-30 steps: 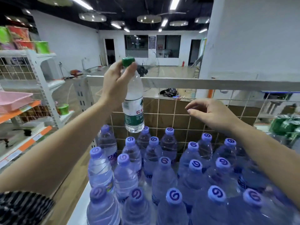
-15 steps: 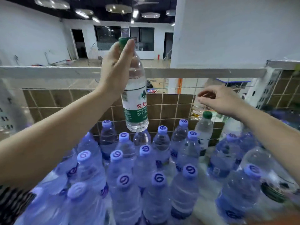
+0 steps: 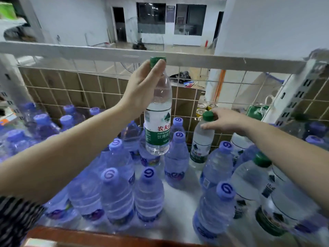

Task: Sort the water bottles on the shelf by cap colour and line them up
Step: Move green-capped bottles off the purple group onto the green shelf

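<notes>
Head view. Left hand [image 3: 142, 88] curled round the neck and green cap of a clear plastic water bottle with green-and-white label [image 3: 157, 125], held upright in the air above the purple-capped, violet-tinted plastic bottles [image 3: 149, 193] standing on the white shelf [image 3: 179, 195], clear of all of them. Right hand [image 3: 226, 122] reaching to a second green-capped clear bottle [image 3: 202, 143] standing on the shelf near the back, fingers laid over its cap and thumb against its neck, in a pinch. Third green-capped clear bottle [image 3: 249, 179] upright at the right, below the right forearm, among further purple-capped ones. Behind the rows, a white wire grid panel [image 3: 89, 90] topped by a white horizontal rail [image 3: 89, 52]; yellow cans [image 3: 204, 109] beyond the grid. Black-and-white striped sleeve [image 3: 16, 216] at lower left.
</notes>
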### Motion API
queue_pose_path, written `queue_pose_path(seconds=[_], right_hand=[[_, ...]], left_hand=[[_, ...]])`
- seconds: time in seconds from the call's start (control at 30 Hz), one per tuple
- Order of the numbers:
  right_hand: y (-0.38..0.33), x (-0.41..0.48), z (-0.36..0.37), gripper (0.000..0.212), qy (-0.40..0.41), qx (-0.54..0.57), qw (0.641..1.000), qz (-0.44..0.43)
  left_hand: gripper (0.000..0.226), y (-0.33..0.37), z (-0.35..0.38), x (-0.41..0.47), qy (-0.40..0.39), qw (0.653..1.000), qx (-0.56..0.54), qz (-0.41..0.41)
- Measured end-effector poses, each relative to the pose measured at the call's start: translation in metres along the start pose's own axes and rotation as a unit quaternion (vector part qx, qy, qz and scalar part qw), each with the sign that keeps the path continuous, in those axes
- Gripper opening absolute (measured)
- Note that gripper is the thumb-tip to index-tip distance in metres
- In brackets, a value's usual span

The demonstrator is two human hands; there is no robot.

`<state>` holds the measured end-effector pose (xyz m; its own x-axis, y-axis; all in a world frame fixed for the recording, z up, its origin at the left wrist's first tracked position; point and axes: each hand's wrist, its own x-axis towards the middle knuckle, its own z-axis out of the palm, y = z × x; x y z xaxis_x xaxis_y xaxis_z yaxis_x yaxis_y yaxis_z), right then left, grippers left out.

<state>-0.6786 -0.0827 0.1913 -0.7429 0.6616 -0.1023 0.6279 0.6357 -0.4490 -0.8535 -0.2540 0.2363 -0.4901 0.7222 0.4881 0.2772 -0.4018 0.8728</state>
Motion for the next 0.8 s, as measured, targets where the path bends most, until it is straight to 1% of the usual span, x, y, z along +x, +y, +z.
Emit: queue_pose_path(seconds=[0.13, 0.27, 0.37, 0.43, 0.47, 0.6, 0.7, 0.8], right_hand=[[0.010, 0.007, 0.000, 0.014, -0.006, 0.055, 0.998, -0.011], [0.009, 0.002, 0.005, 0.014, 0.021, 0.065, 0.997, -0.023], [0.004, -0.004, 0.005, 0.016, 0.044, 0.057, 0.997, -0.037], [0.003, -0.007, 0.003, 0.008, 0.053, 0.077, 0.995, -0.045], [0.002, -0.009, 0.000, 0.008, 0.058, 0.091, 0.993, -0.049], [-0.007, -0.020, -0.019, 0.025, 0.103, 0.137, 0.984, -0.039], [-0.018, -0.029, -0.040, 0.025, 0.147, 0.175, 0.972, -0.052], [-0.030, -0.046, -0.060, 0.021, 0.189, 0.241, 0.949, -0.079]], left_hand=[[0.021, -0.007, 0.005, -0.009, 0.002, 1.000, 0.014, -0.021], [0.023, -0.013, 0.005, -0.010, -0.022, 0.999, 0.026, -0.015], [0.020, -0.010, 0.003, -0.010, -0.026, 1.000, 0.014, -0.007], [0.020, -0.006, 0.001, -0.010, -0.021, 1.000, 0.007, -0.005], [0.022, -0.004, 0.001, -0.010, -0.019, 1.000, 0.010, 0.000], [0.021, 0.007, -0.003, -0.009, -0.035, 0.999, 0.001, 0.010], [0.022, 0.020, -0.002, -0.009, -0.052, 0.998, 0.007, 0.020], [0.023, 0.035, 0.003, -0.010, -0.063, 0.998, 0.002, 0.021]])
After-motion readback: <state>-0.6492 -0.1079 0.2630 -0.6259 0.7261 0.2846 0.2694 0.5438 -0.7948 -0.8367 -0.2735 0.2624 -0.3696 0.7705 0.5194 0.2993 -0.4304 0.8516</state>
